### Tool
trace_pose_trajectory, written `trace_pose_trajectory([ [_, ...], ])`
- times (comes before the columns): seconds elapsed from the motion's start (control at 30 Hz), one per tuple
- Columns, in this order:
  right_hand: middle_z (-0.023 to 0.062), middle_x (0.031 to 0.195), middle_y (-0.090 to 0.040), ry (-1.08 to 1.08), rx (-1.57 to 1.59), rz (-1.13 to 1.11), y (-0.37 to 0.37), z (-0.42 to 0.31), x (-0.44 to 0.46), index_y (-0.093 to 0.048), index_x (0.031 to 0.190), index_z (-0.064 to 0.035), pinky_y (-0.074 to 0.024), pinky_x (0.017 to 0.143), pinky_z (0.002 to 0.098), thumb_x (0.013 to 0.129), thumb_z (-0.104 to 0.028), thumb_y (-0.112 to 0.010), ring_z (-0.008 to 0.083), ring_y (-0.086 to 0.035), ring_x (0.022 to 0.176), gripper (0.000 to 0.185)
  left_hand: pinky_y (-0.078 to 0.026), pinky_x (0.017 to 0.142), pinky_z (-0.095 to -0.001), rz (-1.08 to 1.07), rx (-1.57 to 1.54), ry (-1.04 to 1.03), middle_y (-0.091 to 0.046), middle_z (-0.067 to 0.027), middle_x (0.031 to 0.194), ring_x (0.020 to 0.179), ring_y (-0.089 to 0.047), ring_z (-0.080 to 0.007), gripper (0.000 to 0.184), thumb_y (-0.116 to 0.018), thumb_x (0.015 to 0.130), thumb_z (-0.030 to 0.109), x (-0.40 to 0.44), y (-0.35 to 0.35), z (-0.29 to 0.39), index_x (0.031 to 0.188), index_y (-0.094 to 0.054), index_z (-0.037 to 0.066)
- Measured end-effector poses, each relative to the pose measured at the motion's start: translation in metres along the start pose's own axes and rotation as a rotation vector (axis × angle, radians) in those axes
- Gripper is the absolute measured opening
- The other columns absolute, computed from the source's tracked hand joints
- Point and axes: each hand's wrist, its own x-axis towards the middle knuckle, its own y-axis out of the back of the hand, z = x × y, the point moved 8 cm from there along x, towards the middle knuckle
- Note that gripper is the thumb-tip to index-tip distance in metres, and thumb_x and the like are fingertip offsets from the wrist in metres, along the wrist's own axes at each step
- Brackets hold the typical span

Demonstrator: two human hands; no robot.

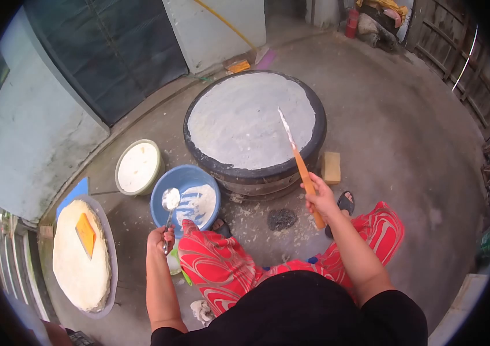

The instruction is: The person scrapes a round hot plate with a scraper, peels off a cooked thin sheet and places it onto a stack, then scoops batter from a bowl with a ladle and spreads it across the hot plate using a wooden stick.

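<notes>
My left hand (pixel 160 239) is closed round the handle of a metal ladle (pixel 171 199). White batter fills the ladle's bowl, which is over the blue basin (pixel 182 176); more batter (pixel 200 203) coats the basin's inside. In my right hand (pixel 321 199) is the wooden handle of a long, narrow spatula (pixel 303 172). White batter smears its blade, which points up and away across the near right part of a large round griddle (pixel 321 130). A thin, even white layer (pixel 245 118) covers nearly all of the griddle's top.
A pale green tub (pixel 159 170) of white batter stands behind the basin. At left, a round stack of pale flat sheets (pixel 74 277) carries a yellow-orange scraper (pixel 85 233). A yellowish block (pixel 331 168) is right of the griddle. A broom (pixel 264 59) leans by the wall.
</notes>
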Motion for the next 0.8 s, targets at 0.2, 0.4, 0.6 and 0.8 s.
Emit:
trace_pose_trajectory([
  [0.2,0.0089,0.116,-0.048,0.136,0.117,0.094,0.008,-0.019,-0.005,-0.022,0.135,-0.0104,-0.0383,0.038,0.0205,0.076,0.010,-0.043,0.0093,-0.047,0.051,0.066,-0.042,0.040,-0.0240,-0.067,-0.167,0.114,-0.047,-0.0112,0.069,0.046,-0.045,-0.0158,0.026,-0.037,0.091,0.022,0.081,0.050,-0.017,0.086,-0.040,-0.004],
  [0.4,0.0067,0.102,-0.054,-0.036,-0.076,0.125,0.014,-0.002,0.008,-0.026,0.134,-0.0084,-0.0366,0.037,0.0197,0.085,0.001,-0.038,0.0084,-0.046,0.046,0.051,-0.049,0.051,-0.0347,0.133,0.408,-0.133,-0.051,-0.0147,0.075,0.057,-0.052,-0.0225,0.021,-0.043,0.086,0.016,0.071,0.044,-0.037,0.098,-0.044,-0.001],
  [0.6,0.0070,0.091,-0.056,-0.060,-0.116,0.053,-0.005,0.000,0.046,-0.029,0.132,-0.0082,-0.0352,0.033,0.0207,0.089,-0.008,-0.034,0.0086,-0.045,0.042,0.043,-0.049,0.067,-0.0372,0.455,0.594,-0.466,-0.054,-0.0153,0.095,0.080,-0.056,-0.0245,0.029,-0.048,0.083,0.018,0.063,0.046,0.034,0.105,-0.047,-0.001],
  [0.8,0.0083,0.095,-0.056,-0.154,-0.221,0.108,-0.007,0.006,0.089,-0.027,0.134,-0.0105,-0.0380,0.035,0.0221,0.090,-0.011,-0.033,0.0097,-0.047,0.044,0.045,-0.047,0.076,-0.0367,-0.015,0.468,-0.797,-0.051,-0.0150,0.108,0.090,-0.055,-0.0246,0.045,-0.057,0.080,0.023,-0.057,-0.134,0.043,0.114,-0.044,-0.003],
])
